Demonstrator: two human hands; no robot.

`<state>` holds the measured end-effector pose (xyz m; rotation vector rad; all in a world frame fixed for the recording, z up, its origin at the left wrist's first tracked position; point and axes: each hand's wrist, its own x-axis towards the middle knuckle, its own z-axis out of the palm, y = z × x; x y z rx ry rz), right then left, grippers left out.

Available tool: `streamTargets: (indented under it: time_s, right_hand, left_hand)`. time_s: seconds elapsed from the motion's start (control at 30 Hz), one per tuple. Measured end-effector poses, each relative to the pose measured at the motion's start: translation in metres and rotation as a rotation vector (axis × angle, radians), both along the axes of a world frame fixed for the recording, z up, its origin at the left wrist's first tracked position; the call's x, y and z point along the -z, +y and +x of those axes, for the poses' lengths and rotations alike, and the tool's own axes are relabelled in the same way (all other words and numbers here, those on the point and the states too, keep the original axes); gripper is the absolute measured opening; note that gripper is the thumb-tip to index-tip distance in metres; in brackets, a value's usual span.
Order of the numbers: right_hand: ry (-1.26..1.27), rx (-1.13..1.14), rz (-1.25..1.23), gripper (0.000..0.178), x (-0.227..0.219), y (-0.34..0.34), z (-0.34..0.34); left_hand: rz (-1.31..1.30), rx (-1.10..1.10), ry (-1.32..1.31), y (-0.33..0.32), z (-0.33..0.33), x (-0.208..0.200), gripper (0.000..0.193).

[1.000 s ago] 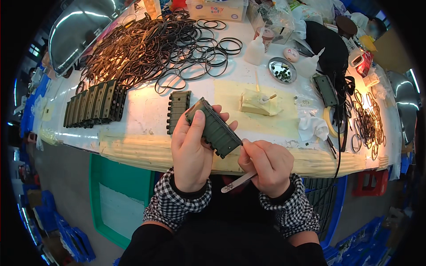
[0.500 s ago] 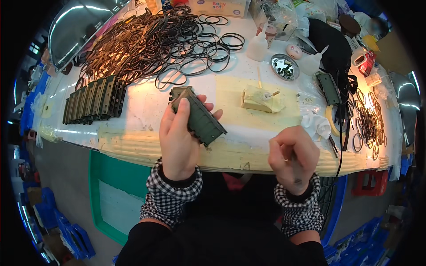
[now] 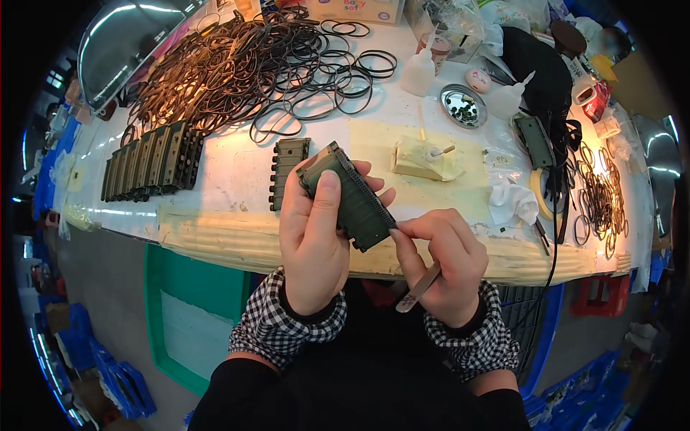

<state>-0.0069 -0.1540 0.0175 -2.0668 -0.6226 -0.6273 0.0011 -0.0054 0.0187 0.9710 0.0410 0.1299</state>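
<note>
My left hand (image 3: 314, 237) is closed round a dark green boxy plastic housing (image 3: 353, 208), tilted, with ribbed sides and a dark strip along one edge. At its lower right corner, the thumb and index finger of my right hand (image 3: 449, 262) pinch together; whether something tiny is between them cannot be made out. A flat metal tool (image 3: 419, 289), perhaps tweezers, is tucked in that hand, its rounded end sticking out below. Just behind my left hand, a similar green housing (image 3: 290, 161) lies on the table.
A row of similar housings (image 3: 154, 159) stands at left. Behind it spreads a heap of dark rubber bands (image 3: 244, 68). A taped yellowish block (image 3: 420, 164), a round metal dish (image 3: 463, 108) of small dark parts, squeeze bottles (image 3: 418, 72), a tape roll (image 3: 539, 192) and a black cable (image 3: 555, 251) are rightward.
My left hand has moved right with the housing, uncovering the one behind. My right hand has come left to the held housing's corner, and the metal tool now shows more clearly.
</note>
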Motion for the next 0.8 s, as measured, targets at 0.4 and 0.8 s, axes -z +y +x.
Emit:
streamTargets:
  time_s: [0.4, 0.8]
  right_hand:
    - [0.551, -0.293, 0.215, 0.010, -0.004, -0.014, -0.002]
    - [0.453, -0.388, -0.191, 0.011, -0.021, -0.036, 0.010]
  left_hand:
    - [-0.117, 0.166, 0.132, 0.011, 0.004, 0.005, 0.027]
    - [-0.227, 0.368, 0.192, 0.017, 0.011, 0.004, 0.029]
